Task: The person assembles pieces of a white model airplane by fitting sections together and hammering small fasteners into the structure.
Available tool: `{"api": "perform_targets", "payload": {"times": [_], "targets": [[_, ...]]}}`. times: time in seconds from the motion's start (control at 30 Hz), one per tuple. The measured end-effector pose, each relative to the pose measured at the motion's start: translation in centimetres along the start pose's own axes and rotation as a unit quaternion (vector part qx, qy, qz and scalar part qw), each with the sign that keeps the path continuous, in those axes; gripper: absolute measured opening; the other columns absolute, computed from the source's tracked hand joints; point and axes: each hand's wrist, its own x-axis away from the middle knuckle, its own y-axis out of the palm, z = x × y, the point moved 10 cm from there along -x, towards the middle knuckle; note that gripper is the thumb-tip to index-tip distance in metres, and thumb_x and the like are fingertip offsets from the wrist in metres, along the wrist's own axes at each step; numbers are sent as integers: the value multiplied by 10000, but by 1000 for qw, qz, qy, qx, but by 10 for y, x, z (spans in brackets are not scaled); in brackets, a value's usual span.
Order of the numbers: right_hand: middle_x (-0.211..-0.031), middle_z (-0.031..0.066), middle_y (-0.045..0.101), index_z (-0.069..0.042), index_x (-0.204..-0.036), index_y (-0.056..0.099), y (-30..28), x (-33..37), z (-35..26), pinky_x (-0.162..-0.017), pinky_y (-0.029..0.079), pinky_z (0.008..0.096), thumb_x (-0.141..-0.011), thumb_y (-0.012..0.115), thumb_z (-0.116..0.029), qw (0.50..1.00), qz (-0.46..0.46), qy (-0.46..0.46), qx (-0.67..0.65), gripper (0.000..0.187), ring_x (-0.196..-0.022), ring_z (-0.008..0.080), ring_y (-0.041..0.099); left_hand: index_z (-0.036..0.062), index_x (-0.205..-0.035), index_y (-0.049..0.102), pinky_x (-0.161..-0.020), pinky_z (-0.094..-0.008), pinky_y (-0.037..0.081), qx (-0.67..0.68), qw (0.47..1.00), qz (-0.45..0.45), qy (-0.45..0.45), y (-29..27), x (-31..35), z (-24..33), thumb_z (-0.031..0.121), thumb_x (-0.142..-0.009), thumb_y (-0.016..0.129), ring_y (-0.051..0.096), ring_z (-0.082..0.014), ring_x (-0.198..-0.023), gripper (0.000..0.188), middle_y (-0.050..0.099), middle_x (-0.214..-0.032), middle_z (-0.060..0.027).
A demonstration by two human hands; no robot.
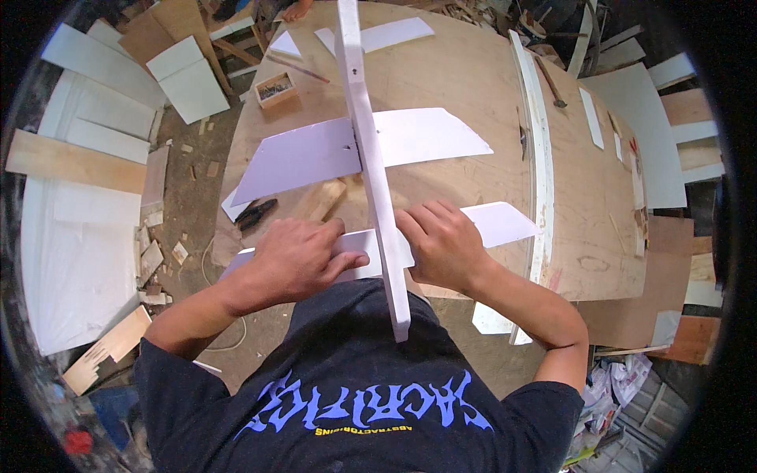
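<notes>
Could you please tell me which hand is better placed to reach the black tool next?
Probably the left hand: it is nearer the black tool, while the right hand is across the long white board.

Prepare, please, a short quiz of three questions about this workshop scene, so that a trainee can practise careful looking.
1. Multiple choice: what do the left hand and the right hand both grip?
a) the hammer
b) the near white crosspiece
c) the long white strip
2. True or false: the small wooden box sits to the left of the white post.
3. Fill the gap: the black pliers on the table lie nearer to the person's ____ hand.

Key: 1 b; 2 true; 3 left.
</notes>
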Motion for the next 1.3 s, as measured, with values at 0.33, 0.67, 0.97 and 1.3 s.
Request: {"api": "perform_targets", "payload": {"times": [0.33,0.67,0.97,1.3], "targets": [[-930,91,671,-50,-1123,676,15,-8,31,-771,529,384,-777,780,-277,1000,-9,6,-14,427,-861,273,669,8,-1067,682,-737,-555,529,38,998,20,-37,14,-30,-15,598,-975,664,703,-451,-825,597,711,-842,-243],[-983,102,700,-59,-1126,680,18,-2,55,-824,547,402,-730,796,-246,997,-20,21,-69,453,-924,300,697,14,-1166,638,-722,-521,551,61,997,37,23,19,-46,-6,570,-944,704,724,-419,-838,602,720,-887,-227],[-1025,127,704,-49,-1141,673,33,3,35,-862,560,420,-721,816,-227,991,-92,55,-79,478,-980,325,705,-7,-1144,544,-718,-475,560,-42,991,43,122,33,-31,17,510,-819,821,716,-405,-869,670,665,-948,-206],[-1026,168,700,-17,-1134,659,30,18,-3,-861,580,443,-706,817,-202,987,-128,63,-75,492,-985,354,709,-20,-1174,551,-744,-511,536,-22,995,-26,97,62,-6,16,561,-817,815,699,-437,-903,732,697,-997,-233]]}}
